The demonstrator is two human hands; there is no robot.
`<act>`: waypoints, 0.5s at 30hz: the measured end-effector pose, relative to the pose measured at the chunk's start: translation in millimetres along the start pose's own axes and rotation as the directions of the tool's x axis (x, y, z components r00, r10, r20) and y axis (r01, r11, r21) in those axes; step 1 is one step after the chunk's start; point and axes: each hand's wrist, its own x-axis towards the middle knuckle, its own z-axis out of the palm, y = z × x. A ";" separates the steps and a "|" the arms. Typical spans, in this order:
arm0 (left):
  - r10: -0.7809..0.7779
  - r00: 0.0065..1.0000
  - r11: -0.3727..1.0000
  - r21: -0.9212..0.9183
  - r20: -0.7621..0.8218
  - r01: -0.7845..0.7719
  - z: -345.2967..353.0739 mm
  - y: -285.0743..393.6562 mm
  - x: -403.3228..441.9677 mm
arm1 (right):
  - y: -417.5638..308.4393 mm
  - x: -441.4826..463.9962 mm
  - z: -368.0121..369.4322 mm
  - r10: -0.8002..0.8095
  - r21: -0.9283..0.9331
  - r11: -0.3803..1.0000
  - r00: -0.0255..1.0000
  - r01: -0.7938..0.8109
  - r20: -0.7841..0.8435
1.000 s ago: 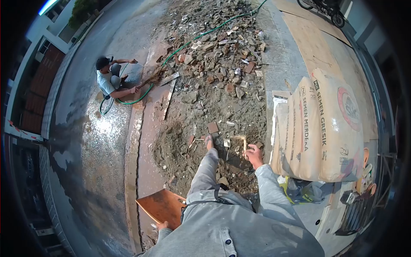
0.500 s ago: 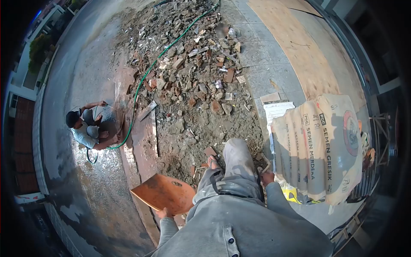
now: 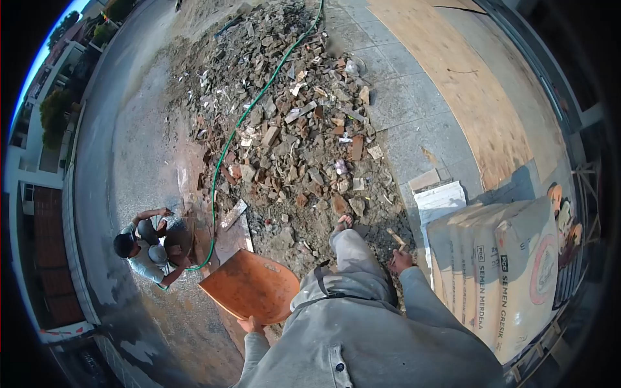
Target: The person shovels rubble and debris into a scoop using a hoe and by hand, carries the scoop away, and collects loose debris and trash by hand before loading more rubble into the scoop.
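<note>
An orange, shallow scoop-shaped pan (image 3: pixel 251 282) hangs at my left side. My left hand (image 3: pixel 251 324) is closed on its near edge, with the thumb on the inner face. On the other side, my right hand (image 3: pixel 402 260) is closed around a light wooden handle (image 3: pixel 396 238); whatever is at its lower end is hidden. Below me lies a heap of broken rubble (image 3: pixel 304 149), made of brick pieces, stones and soil. One bare foot (image 3: pixel 344 222) is set on the rubble's near part.
Stacked cement bags (image 3: pixel 501 271) stand close on my right. A green hose (image 3: pixel 240 119) runs across the rubble. A person (image 3: pixel 147 249) in a dark cap squats on the wet road at left. A plywood sheet (image 3: pixel 453 84) lies on the paving at right.
I have moved forward along the rubble, and a foot now shows farther ahead. The pan and wooden handle stay in my hands. The cement bags and squatting person sit lower in view.
</note>
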 end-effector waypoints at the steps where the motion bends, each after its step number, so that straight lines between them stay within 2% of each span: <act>1: 0.000 1.000 0.999 0.038 -0.006 0.001 0.1 7.7 3.1 | -5.4 6.1 7.5 -0.002 -0.057 0.998 1.000 0.003 0.021; 2: -0.045 0.999 0.994 0.097 0.003 0.044 14.7 20.0 13.9 | -21.5 18.5 20.6 -0.017 -0.105 0.994 0.999 0.021 0.042; 3: -0.095 0.995 0.984 0.150 0.010 0.093 30.0 30.5 24.7 | -50.7 16.6 40.1 0.026 0.001 1.000 0.999 -0.026 0.022; 5: -0.102 0.994 0.962 0.253 -0.031 0.106 46.7 58.8 28.3 | -89.0 37.0 69.3 -0.048 -0.003 0.999 0.997 0.048 0.068; 6: -0.089 0.994 0.946 0.307 -0.058 0.103 67.9 71.5 35.1 | -110.3 46.7 87.6 -0.122 -0.063 0.990 0.989 0.127 0.082; 7: -0.065 0.996 0.909 0.410 -0.052 0.081 75.4 84.7 44.2 | -134.7 52.5 109.0 -0.291 -0.273 0.917 0.956 0.292 0.046; 8: -0.064 0.997 0.900 0.428 -0.053 0.080 80.9 89.8 59.9 | -152.2 72.0 125.1 -0.434 -0.572 0.708 0.894 0.415 0.112; 10: 0.098 0.995 0.783 0.617 0.007 -0.081 98.8 96.1 96.0 | -182.7 113.9 159.7 -0.477 -0.654 0.548 0.837 0.521 0.267; 11: 0.103 0.994 0.696 0.712 0.028 -0.092 137.9 146.4 69.6 | -195.0 129.5 179.3 -0.433 -0.569 0.641 0.855 0.515 0.286; 12: 0.103 0.994 0.685 0.723 0.030 -0.093 148.5 148.5 91.7 | -209.3 152.6 200.7 -0.400 -0.474 0.721 0.862 0.505 0.311; 13: 0.183 0.978 0.529 0.828 0.104 -0.187 154.7 149.4 118.0 | -204.6 194.7 222.5 -0.425 -0.343 0.770 0.833 0.538 0.354; 14: 0.247 0.951 0.346 0.899 0.188 -0.267 174.3 148.0 147.4 | -228.1 211.3 244.5 -0.344 -0.383 0.794 0.868 0.473 0.358; 15: 0.199 0.947 0.359 0.881 0.251 -0.309 199.1 161.0 160.1 | -229.8 255.2 269.2 -0.421 -0.471 0.701 0.844 0.536 0.333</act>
